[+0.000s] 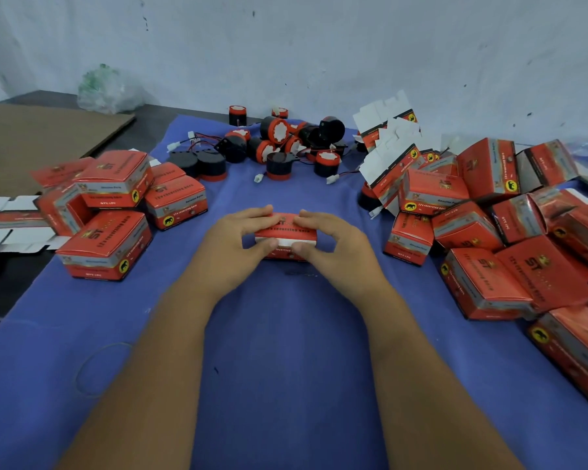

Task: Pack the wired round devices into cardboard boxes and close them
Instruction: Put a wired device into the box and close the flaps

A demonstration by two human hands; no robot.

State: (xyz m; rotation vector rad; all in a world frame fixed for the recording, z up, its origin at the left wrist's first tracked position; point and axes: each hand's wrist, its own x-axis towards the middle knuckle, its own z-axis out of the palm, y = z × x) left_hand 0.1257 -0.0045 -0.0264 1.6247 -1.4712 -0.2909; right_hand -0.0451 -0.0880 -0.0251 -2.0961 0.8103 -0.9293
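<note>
A small red cardboard box (283, 233) sits on the blue cloth (286, 334) in the middle. My left hand (233, 240) grips its left end and my right hand (330, 242) grips its right end, thumbs on the near side where a white flap edge shows. Several black and red round devices (279, 147) with thin wires and white plugs lie in a heap at the far side of the cloth.
Closed red boxes (109, 242) are stacked at the left, beside flat unfolded cartons (7, 218). A large pile of red boxes (506, 232) fills the right, with folded blanks (387, 144) behind. A plastic bag (106, 89) and brown cardboard sheet (31, 140) lie far left.
</note>
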